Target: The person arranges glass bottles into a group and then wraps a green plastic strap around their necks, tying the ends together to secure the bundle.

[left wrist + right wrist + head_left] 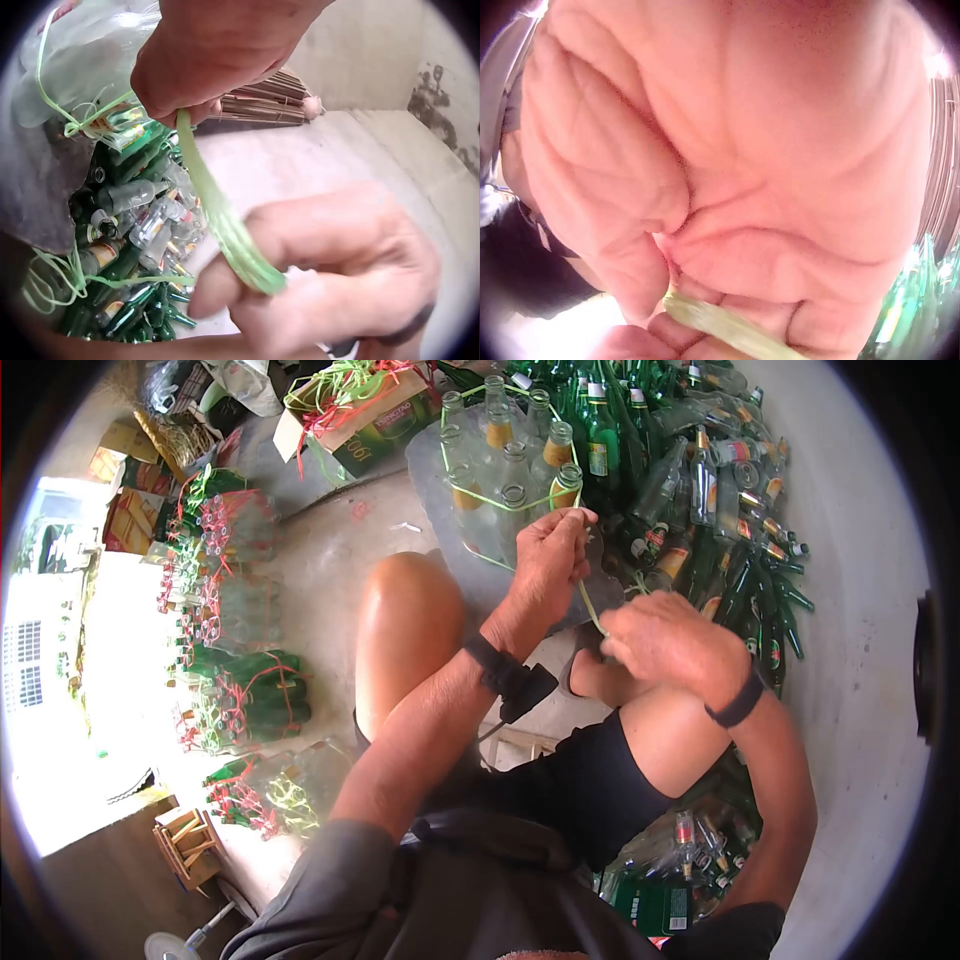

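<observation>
Pinching cord (212,201) looped round bottles (514,466).
Left hand (552,558) and right hand (670,645) grip it; best tighten evenly, I'd say.

I see both arms (408,725) reaching forward, the left hand (548,560) pinching, the right hand (678,642) curled near it.

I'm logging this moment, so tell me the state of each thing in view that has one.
Left hand, pinching the green strap.
Right hand, holding the same strap.
Green strap, looped around clear bottles, running between hands.
Clear bottles, upright, uncapped, grouped.
Bottle pile, loose, many lying down.
Carton, open, strands heaped on top.
</observation>
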Motion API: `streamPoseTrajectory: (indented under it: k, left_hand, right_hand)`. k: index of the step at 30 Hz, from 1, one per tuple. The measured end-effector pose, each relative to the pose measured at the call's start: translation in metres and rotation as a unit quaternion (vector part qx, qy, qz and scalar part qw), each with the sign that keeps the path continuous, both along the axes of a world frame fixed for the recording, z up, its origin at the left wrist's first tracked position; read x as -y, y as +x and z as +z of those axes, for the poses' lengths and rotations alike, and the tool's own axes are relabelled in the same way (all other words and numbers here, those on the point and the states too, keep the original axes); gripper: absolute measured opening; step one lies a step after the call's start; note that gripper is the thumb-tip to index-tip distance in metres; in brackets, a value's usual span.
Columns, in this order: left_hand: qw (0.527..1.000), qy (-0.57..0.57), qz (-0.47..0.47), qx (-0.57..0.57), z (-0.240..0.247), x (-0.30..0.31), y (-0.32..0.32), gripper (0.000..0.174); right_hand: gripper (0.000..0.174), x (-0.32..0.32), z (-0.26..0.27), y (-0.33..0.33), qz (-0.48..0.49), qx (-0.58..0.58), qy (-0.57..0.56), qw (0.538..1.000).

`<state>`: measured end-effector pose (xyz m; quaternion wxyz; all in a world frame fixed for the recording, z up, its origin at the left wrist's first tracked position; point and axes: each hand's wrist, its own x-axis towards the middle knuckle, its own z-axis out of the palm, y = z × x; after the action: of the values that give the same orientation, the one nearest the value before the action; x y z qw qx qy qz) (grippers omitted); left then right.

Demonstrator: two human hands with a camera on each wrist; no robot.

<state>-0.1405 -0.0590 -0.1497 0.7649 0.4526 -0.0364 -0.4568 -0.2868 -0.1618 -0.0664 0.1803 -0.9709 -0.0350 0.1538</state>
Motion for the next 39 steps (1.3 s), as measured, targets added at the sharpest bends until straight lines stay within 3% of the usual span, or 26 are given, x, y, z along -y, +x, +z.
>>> streamPoseTrajectory:
  k: [3, 5, 6, 8, 10, 12, 14, 18, 20, 24, 26, 28, 31, 34, 39]
  left_hand:
    - [0.997, 0.053, 0.040, 0.037, 0.003, -0.001, -0.002, 0.023]
    - [0.992, 0.087, 0.058, 0.069, 0.005, -0.002, -0.004, 0.024]
    - [0.987, 0.110, 0.063, 0.098, 0.005, -0.003, -0.004, 0.025]
    - [0.981, 0.132, 0.071, 0.127, 0.006, -0.004, -0.003, 0.026]
    - [0.969, 0.149, 0.093, 0.175, 0.006, -0.006, -0.003, 0.027]
    - [0.962, 0.152, 0.108, 0.198, 0.000, -0.007, -0.002, 0.028]
    - [0.955, 0.156, 0.123, 0.219, -0.002, -0.009, -0.001, 0.029]
    - [0.935, 0.184, 0.155, 0.262, 0.005, -0.012, -0.002, 0.032]
    - [0.928, 0.200, 0.163, 0.269, 0.006, -0.013, -0.003, 0.032]
    - [0.900, 0.238, 0.197, 0.309, 0.003, -0.013, -0.004, 0.032]
    - [0.889, 0.250, 0.215, 0.317, -0.002, -0.012, -0.006, 0.031]
    - [0.891, 0.253, 0.226, 0.301, -0.009, -0.011, -0.005, 0.031]
    - [0.885, 0.248, 0.246, 0.307, -0.013, -0.012, -0.004, 0.032]
    - [0.885, 0.250, 0.254, 0.301, -0.016, -0.012, -0.004, 0.034]
    - [0.883, 0.258, 0.260, 0.293, -0.017, -0.012, -0.003, 0.034]
  right_hand:
    - [0.022, -0.030, 0.031, -0.008, 0.048, -0.057, 0.004, 0.997]
    - [0.026, -0.048, 0.042, -0.014, 0.048, -0.111, 0.097, 0.988]
    - [0.026, -0.053, 0.040, -0.016, 0.049, -0.110, 0.095, 0.988]
    - [0.033, -0.062, 0.031, -0.018, 0.134, -0.032, 0.220, 0.966]
    - [0.028, -0.063, 0.037, -0.015, 0.132, -0.035, 0.196, 0.971]
    - [0.020, -0.053, 0.054, 0.002, 0.069, -0.150, 0.212, 0.963]
    - [0.015, -0.036, 0.047, 0.012, 0.007, -0.021, 0.235, 0.972]
    - [0.014, -0.011, 0.048, 0.051, -0.087, 0.237, 0.108, 0.962]
    - [0.017, 0.002, 0.035, 0.075, -0.060, 0.333, 0.053, 0.939]
    - [0.018, 0.013, 0.019, 0.118, -0.007, 0.370, -0.010, 0.929]
    - [0.018, 0.021, 0.006, 0.134, 0.019, 0.295, -0.094, 0.951]
    - [0.014, 0.027, -0.007, 0.144, 0.023, 0.303, -0.084, 0.949]
    - [0.012, 0.026, -0.007, 0.159, -0.011, 0.072, -0.077, 0.994]
    - [0.014, 0.021, -0.008, 0.155, -0.006, 0.099, -0.104, 0.990]
    - [0.019, 0.017, 0.004, 0.168, -0.004, -0.016, -0.130, 0.991]
